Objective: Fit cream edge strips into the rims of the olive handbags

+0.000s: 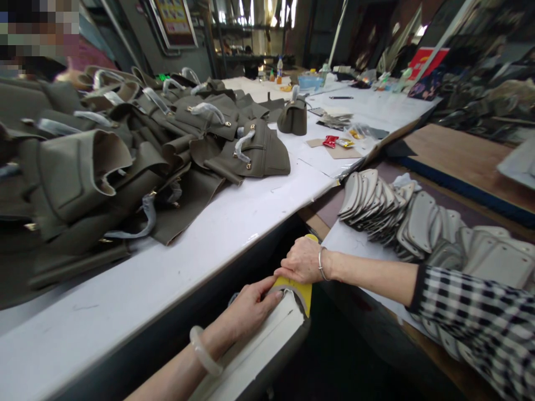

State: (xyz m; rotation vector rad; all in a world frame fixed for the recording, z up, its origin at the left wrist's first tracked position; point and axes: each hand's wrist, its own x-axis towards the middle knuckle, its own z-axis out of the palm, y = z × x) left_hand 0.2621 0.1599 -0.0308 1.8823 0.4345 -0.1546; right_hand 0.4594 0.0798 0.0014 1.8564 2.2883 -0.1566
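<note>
My right hand (301, 260), with a thin bracelet at the wrist, is closed over a yellow curved piece (301, 291), possibly a template or scraper. That piece lies against the end of a dark bag part with a white inner face (271, 348), held low in front of me, beside the table edge. My left hand (247, 312), wearing a pale bangle, grips the rim of this bag part, thumb on top beside the yellow piece. Its other fingers are partly hidden behind the part. Both hands nearly touch. The lower side of the bag part is in shadow.
Olive-grey handbags (254, 150) with wrapped handles pile up on the white table (209, 236) at left. Stacks of grey shaped panels (420, 223) lie at right. Farther back are small packets (330, 141), a blue basin (310, 82) and bottles. A dark gap runs along the table edge.
</note>
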